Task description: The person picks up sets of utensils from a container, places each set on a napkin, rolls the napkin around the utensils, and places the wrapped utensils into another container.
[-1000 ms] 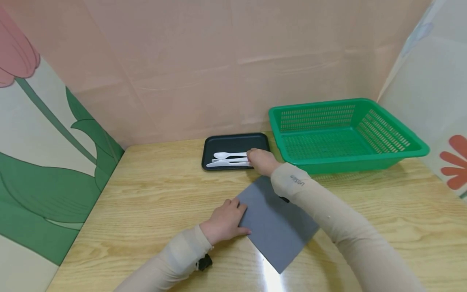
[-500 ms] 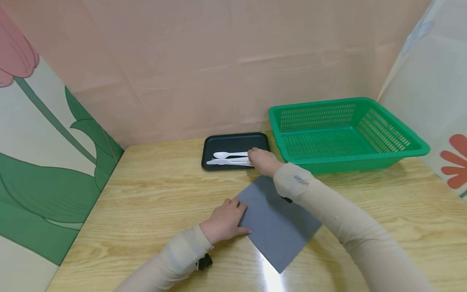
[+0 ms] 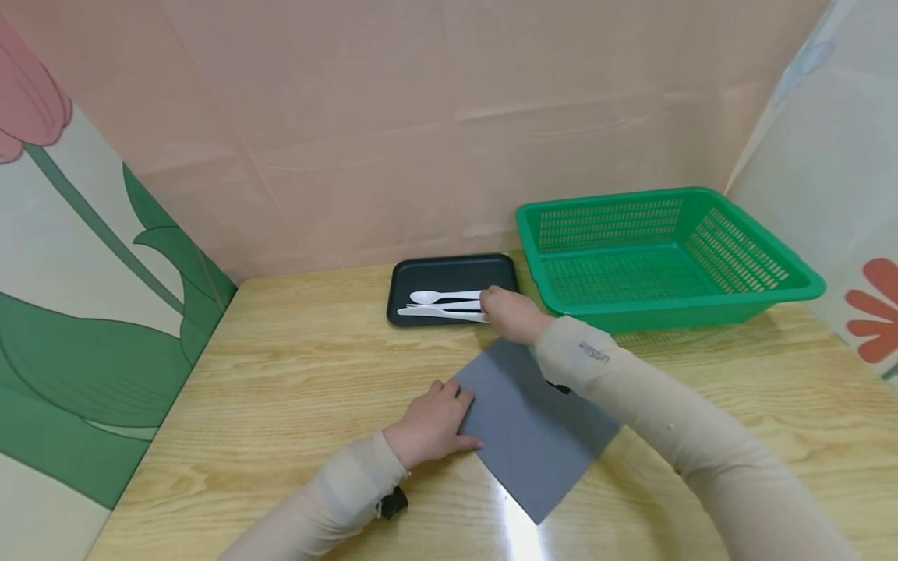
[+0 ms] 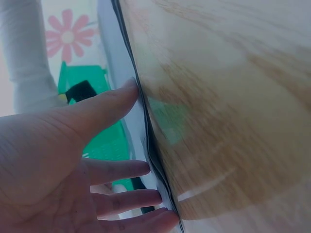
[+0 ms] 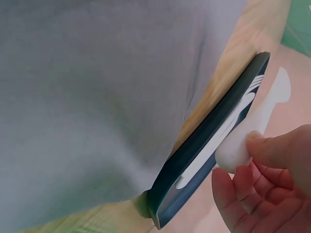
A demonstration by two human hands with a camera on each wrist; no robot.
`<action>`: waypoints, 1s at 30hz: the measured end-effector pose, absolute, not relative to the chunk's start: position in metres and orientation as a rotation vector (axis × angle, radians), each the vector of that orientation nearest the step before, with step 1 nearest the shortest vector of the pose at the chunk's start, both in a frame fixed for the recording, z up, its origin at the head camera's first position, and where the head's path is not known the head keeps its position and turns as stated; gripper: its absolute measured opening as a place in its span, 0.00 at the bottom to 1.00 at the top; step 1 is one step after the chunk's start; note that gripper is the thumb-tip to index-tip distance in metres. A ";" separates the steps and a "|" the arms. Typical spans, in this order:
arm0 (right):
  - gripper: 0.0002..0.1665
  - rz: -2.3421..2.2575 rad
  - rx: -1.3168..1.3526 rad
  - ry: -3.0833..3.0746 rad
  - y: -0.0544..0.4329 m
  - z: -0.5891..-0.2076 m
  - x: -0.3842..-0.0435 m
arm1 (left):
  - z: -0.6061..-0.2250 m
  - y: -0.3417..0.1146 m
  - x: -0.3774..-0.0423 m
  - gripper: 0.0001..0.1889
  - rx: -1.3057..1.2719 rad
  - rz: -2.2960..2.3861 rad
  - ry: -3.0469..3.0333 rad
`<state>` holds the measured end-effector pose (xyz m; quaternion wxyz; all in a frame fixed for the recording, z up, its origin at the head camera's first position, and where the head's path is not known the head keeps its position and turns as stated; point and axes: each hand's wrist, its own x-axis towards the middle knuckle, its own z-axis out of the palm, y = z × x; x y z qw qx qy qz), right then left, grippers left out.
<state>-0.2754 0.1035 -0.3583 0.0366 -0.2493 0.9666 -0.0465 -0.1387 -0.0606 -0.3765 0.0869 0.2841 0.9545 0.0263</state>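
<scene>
white knife (image 3: 443, 314) points left, long axis crosswise

Long beige sleeves on both arms, thin and kinda clingy: left sleeve (image 3: 302, 510) down at seven o'clock, right sleeve (image 3: 691, 444) around four. Left hand (image 3: 429, 423) and right hand (image 3: 514, 313) are both bare. The left cuff (image 3: 354, 471) looks doubled up with a paler patch. The right cuff (image 3: 560, 351) has dark lettering (image 3: 595, 352), too tiny for me to read, and wrinkles bunch further along. Black gadgets too: left gadget (image 3: 393, 503) at its cuff's four o'clock, right gadget (image 3: 560, 387) near seven.
</scene>
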 end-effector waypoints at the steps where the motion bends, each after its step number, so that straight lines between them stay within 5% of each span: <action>1: 0.06 -0.138 -0.761 2.963 0.104 -0.358 -0.275 | -0.377 -0.061 -0.139 0.35 0.846 0.079 2.842; 30: 0.07 -0.156 -0.760 2.928 0.107 -0.345 -0.257 | -0.377 -0.060 -0.140 0.36 0.841 0.078 2.841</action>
